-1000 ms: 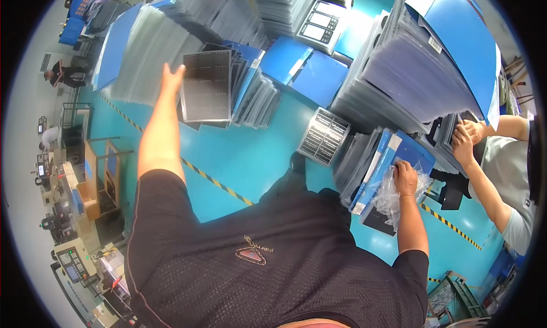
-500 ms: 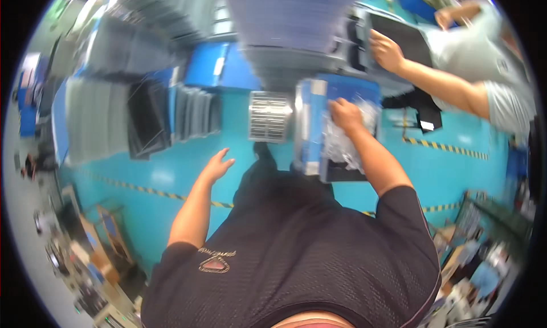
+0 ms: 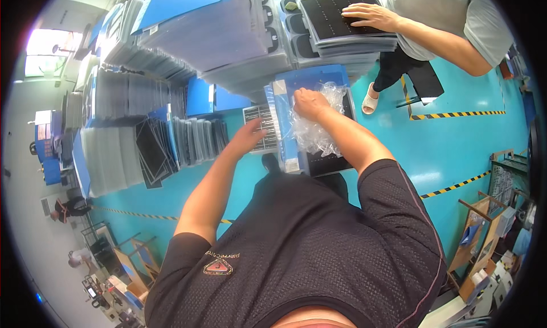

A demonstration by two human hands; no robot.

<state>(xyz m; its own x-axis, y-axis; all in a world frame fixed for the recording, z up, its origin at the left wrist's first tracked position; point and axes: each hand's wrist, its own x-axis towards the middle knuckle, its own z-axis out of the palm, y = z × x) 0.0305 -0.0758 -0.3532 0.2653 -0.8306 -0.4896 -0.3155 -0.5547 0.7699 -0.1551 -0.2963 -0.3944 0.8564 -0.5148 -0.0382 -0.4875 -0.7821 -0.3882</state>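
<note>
My left hand (image 3: 249, 136) is open, fingers apart, over the left edge of a pale panel with a dark grid pattern (image 3: 268, 137). Whether it touches the panel I cannot tell. Just right of it stands a blue and white box (image 3: 290, 151) with crumpled clear plastic film (image 3: 322, 128) on top. My right hand (image 3: 310, 104) is closed at the film's left side, over the box; what its curled fingers hold is hidden. Below the film, a black sheet (image 3: 330, 164) shows near my body.
Tall stacks of clear plastic trays (image 3: 213, 29) rise ahead. More stacked trays (image 3: 111, 157) and leaning black sheets (image 3: 154, 148) stand left. At the upper right, a co-worker's hand (image 3: 370, 17) lies flat on a stack of black sheets (image 3: 336, 15). Striped tape (image 3: 456, 115) marks the teal floor.
My left hand has moved right and forward to the grid panel. My right hand has shifted left across the box, still closed. The co-worker's hand now rests flat on the black sheets. The view has shifted.
</note>
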